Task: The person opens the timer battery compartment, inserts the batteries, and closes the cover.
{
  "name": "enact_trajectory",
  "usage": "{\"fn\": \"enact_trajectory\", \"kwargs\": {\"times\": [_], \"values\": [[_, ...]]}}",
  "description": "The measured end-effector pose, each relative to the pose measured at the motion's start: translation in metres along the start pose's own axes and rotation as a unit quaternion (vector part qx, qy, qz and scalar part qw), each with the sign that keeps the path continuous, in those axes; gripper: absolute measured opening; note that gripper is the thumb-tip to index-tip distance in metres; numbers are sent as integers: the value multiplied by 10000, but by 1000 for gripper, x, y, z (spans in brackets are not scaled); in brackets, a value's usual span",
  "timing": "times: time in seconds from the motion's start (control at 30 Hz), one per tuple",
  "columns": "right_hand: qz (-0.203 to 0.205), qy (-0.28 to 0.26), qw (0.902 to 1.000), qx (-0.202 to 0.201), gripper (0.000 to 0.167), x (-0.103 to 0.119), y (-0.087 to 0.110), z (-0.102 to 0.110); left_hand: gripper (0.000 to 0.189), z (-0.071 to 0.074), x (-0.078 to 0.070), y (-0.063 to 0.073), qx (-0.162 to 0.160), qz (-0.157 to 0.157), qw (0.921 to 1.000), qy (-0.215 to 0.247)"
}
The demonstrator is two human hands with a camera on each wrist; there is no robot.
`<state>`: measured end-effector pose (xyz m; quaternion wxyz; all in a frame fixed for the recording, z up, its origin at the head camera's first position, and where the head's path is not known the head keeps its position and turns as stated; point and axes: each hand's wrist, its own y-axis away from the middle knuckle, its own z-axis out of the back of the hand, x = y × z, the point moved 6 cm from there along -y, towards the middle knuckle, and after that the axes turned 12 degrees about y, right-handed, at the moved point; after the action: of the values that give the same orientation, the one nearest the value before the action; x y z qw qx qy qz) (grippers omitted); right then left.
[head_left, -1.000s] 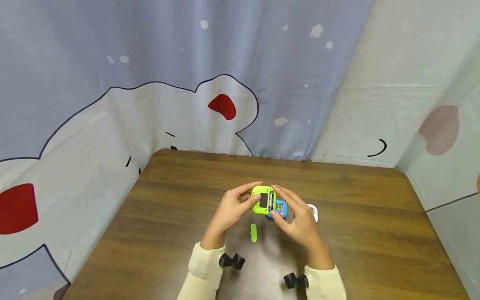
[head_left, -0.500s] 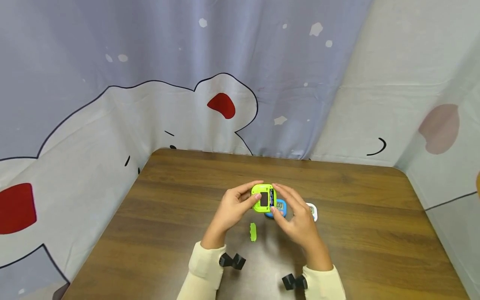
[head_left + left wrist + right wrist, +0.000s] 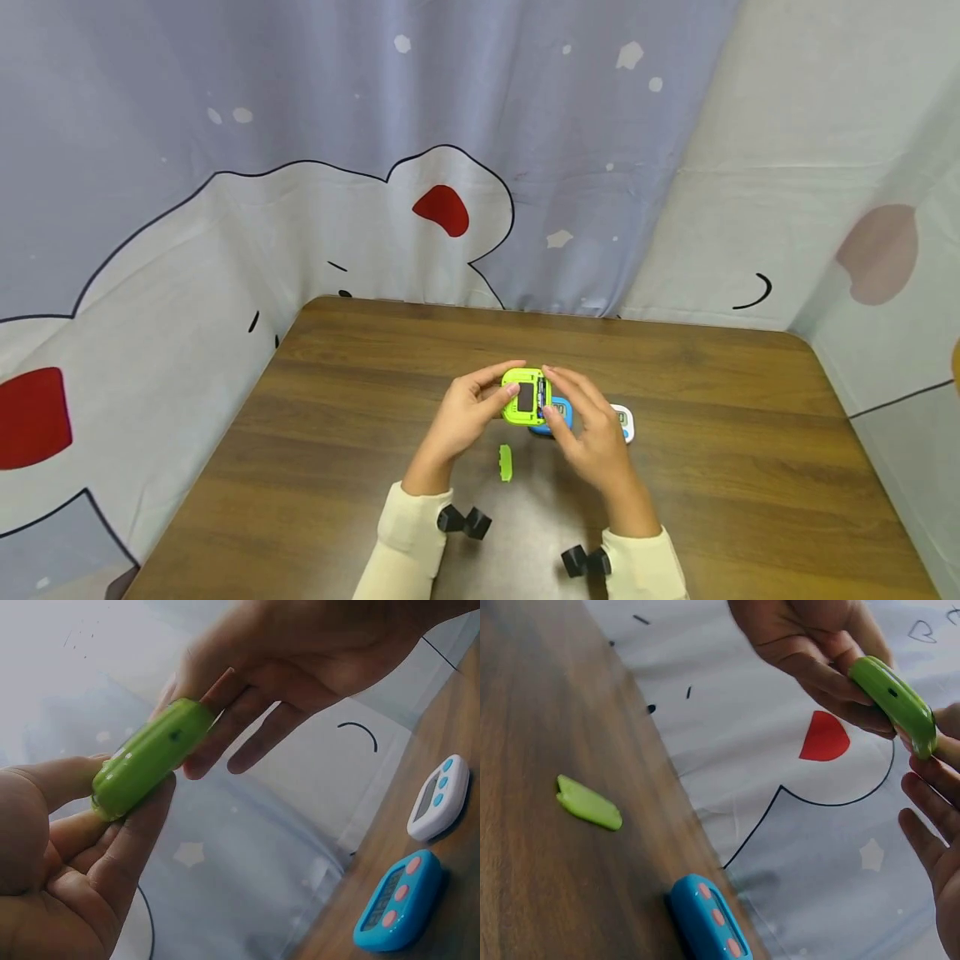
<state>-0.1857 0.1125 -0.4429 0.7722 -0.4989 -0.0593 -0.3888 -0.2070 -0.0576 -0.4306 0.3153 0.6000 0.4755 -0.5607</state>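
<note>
A bright green digital timer is held up over the table with its back toward me. Its battery slot, on the right side, is uncovered and a battery lies in it. My left hand grips the timer's left side, thumb on the back and fingers behind. On the opposite side my right hand pinches the edge, its thumb at the lower part of the slot and index finger at the top corner. The green battery cover lies on the table below; the right wrist view also shows this cover.
A blue timer with pink buttons lies on the wooden table, partly behind the held timer. To its right is a white timer with blue buttons, partly covered by my right hand. A patterned curtain surrounds the table.
My right thumb has slid a little upward along the battery slot, and the green timer has tilted slightly. My left hand keeps its grip; the cover and other timers stay put.
</note>
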Motion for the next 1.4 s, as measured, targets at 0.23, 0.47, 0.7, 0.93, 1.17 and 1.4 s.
{"fn": "enact_trajectory", "kwargs": {"times": [0.23, 0.47, 0.7, 0.93, 1.17, 1.4], "values": [[-312, -265, 9988, 252, 55, 9, -5, 4, 38, 0, -4, 0, -39, -36, 9999, 90], [-777, -443, 9948, 481, 54, 38, -18, 13, 40, 1, -5, 0, -95, -10, 9999, 77], [-935, -225, 9942, 474, 58, 14, -7, -2, 39, 1, -2, 0, -179, 48, 9998, 33], [-1004, 84, 9934, 541, 56, -1, -1, -8, 36, 4, -1, 1, -432, 49, 9990, 27], [-1163, 22, 9930, 195, 38, -14, 1, 1, 36, 9, -8, 2, -618, -2, 9980, -126], [-1418, 927, 9815, 891, 30, -20, 10, -15, 37, 19, -8, 3, -864, -81, 9962, -67]]}}
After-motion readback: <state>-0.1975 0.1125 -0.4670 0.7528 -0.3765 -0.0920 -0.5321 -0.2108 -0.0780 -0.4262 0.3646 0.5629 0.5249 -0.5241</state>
